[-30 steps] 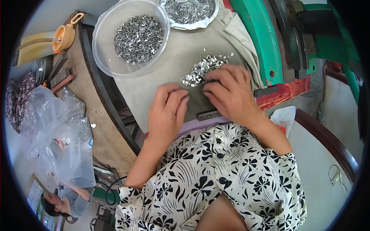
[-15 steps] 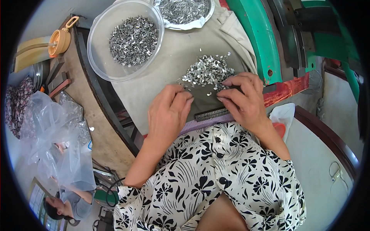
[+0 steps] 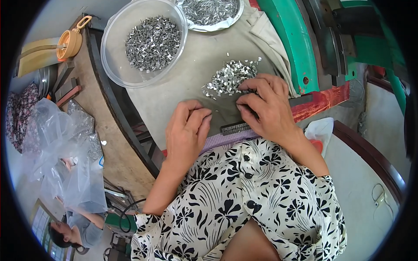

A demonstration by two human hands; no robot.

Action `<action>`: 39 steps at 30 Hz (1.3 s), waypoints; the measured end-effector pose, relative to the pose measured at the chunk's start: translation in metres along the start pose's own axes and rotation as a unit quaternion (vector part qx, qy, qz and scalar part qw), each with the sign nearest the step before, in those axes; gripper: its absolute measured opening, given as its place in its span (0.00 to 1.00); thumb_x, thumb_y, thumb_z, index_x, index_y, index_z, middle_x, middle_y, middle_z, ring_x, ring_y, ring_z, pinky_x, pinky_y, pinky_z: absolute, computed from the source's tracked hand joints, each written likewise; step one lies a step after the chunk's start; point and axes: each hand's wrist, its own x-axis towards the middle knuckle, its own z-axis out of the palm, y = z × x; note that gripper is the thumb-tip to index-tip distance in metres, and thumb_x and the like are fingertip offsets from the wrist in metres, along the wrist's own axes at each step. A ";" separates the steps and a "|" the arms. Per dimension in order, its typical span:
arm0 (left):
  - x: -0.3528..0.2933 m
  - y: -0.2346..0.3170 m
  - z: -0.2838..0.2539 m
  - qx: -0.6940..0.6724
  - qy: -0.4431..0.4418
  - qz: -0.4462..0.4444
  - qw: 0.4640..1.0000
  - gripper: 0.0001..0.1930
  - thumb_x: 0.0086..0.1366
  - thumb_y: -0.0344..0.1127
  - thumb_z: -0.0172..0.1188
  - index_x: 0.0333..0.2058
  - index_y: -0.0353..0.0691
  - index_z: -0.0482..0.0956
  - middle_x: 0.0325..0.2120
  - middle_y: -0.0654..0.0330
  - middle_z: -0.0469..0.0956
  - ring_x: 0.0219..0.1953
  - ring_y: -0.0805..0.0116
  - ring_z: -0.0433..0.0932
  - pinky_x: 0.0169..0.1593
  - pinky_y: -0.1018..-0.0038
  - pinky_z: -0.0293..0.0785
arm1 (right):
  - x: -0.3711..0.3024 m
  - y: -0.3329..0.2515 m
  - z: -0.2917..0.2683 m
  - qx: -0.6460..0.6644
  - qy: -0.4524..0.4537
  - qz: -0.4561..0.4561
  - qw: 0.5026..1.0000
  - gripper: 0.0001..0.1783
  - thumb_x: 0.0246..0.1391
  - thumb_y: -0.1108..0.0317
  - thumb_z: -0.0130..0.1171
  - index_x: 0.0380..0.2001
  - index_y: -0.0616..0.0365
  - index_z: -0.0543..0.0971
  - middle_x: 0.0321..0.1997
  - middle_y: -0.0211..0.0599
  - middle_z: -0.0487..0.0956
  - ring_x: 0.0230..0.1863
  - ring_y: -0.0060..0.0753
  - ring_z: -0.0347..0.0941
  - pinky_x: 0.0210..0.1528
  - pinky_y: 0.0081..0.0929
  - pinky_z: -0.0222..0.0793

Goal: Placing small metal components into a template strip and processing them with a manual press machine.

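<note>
A loose pile of small flat silver metal pieces (image 3: 230,77) lies on the grey-brown cloth (image 3: 191,74). My right hand (image 3: 269,104) reaches over the pile's near right edge, its fingers bent and parted, the fingertips among the pieces. Off the pile to the left, my left hand (image 3: 187,128) hovers low over the cloth with thumb and fingers drawn together; whatever they pinch, if anything, is too small to see. A narrow dark metal block with a row of slots or small parts (image 3: 235,128) sits at the cloth's near edge, between my hands and partly hidden by the right one.
A clear round tub (image 3: 106,52) of small metal parts stands back left, beside a lined bowl (image 3: 213,28) of thin silver pieces. Green machinery (image 3: 289,48) borders the right. Plastic bags (image 3: 65,152) hang at left; farther off, a person (image 3: 80,228) is partly visible.
My right hand has shifted left, farther over the pile's edge. The left hand has drawn slightly down and back from the pile. A stray piece near the pile's front no longer shows.
</note>
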 end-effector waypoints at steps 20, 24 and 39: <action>0.003 0.004 0.012 0.036 0.033 0.026 0.998 0.09 0.52 0.25 0.69 0.33 0.36 0.81 0.35 0.58 0.75 0.36 0.57 0.76 0.38 0.65 0.73 | -0.041 -0.012 -0.005 0.001 -0.043 -0.058 0.997 0.10 0.38 0.65 0.72 0.28 0.41 0.85 0.47 0.22 0.78 0.53 0.36 0.68 0.54 0.40 0.57; 0.003 0.004 0.010 0.037 0.025 0.022 0.999 0.08 0.52 0.24 0.69 0.32 0.35 0.81 0.36 0.56 0.76 0.35 0.57 0.77 0.37 0.66 0.74 | -0.039 -0.013 -0.004 0.006 -0.046 -0.061 0.997 0.09 0.39 0.66 0.72 0.28 0.44 0.82 0.46 0.22 0.78 0.54 0.37 0.68 0.54 0.40 0.57; -0.006 -0.002 0.001 0.097 0.032 0.061 0.993 0.08 0.53 0.26 0.68 0.32 0.37 0.80 0.35 0.60 0.76 0.35 0.59 0.77 0.38 0.66 0.74 | -0.023 0.001 -0.012 -0.028 0.039 -0.001 0.999 0.12 0.35 0.65 0.74 0.29 0.44 0.85 0.41 0.22 0.79 0.51 0.40 0.70 0.54 0.38 0.56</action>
